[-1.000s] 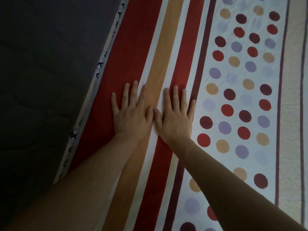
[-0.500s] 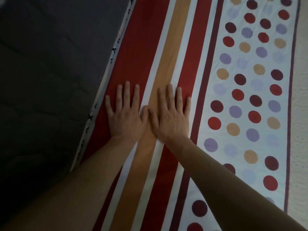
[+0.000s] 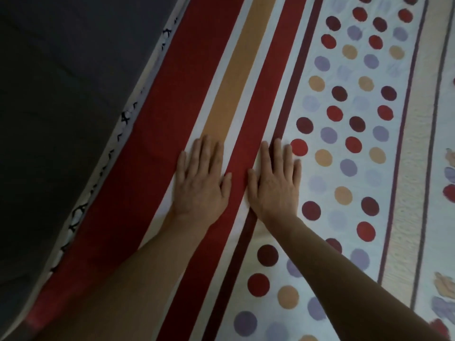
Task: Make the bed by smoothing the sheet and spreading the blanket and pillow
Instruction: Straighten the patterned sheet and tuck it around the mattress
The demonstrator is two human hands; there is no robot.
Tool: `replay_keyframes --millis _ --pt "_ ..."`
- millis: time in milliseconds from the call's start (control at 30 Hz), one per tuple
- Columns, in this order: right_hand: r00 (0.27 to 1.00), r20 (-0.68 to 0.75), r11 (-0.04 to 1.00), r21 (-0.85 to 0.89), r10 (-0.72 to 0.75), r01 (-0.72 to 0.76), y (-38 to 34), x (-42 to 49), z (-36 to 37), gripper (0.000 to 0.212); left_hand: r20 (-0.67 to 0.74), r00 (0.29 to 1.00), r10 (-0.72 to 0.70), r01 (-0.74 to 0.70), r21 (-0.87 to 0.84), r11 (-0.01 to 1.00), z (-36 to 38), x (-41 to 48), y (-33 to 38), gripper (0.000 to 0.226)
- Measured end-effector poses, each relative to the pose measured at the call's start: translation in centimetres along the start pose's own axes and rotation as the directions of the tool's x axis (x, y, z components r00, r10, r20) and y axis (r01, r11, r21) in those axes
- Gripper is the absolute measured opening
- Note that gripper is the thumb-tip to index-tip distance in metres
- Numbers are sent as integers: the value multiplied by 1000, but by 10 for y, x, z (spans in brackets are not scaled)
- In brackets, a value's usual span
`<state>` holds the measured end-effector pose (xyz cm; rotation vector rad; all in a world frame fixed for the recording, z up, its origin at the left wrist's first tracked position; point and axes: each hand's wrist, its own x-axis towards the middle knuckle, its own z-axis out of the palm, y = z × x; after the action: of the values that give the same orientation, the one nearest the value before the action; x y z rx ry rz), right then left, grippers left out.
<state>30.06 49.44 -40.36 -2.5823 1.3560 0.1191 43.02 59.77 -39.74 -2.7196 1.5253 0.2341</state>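
A bed sheet (image 3: 349, 99) with red, tan and white stripes and a field of coloured dots covers the bed and lies flat. My left hand (image 3: 200, 183) presses palm down on the tan and white stripes, fingers straight. My right hand (image 3: 274, 185) lies flat beside it on the dark maroon stripe at the edge of the dots, fingers straight and slightly spread. A narrow red stripe separates the two hands. No blanket or pillow is in view.
The sheet's patterned border (image 3: 123, 124) runs diagonally along the bed's left edge. Beyond it is a dark grey quilted surface (image 3: 61, 107). A floral print (image 3: 445, 289) shows at the sheet's far right.
Both hands have slid to the right across the stripes and moved a little apart; their thumbs were touching before. The view has shifted, showing more of the sheet's right side.
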Motion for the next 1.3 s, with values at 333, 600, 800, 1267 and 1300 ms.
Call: replay_keyframes --millis 333,600,800,1267,1300 --pt "984 -24 983 41 -176 176 -53 -58 21 67 -103 944 -312 313 -12 950 9 -68 -55 66" --pt "948 25 948 58 -316 314 -87 -129 34 67 -112 918 -381 386 20 922 10 -145 -101 66" --pt "886 72 887 96 -458 451 -117 -183 42 67 -72 936 -344 346 29 938 3 -197 -133 64" --pt "961 67 963 -2 -267 268 -66 -246 45 68 0 999 -32 32 3 999 22 -251 -81 64" --pt "962 70 964 -2 -264 265 -69 -252 47 68 -7 998 -69 69 1 998 23 -254 -86 64"
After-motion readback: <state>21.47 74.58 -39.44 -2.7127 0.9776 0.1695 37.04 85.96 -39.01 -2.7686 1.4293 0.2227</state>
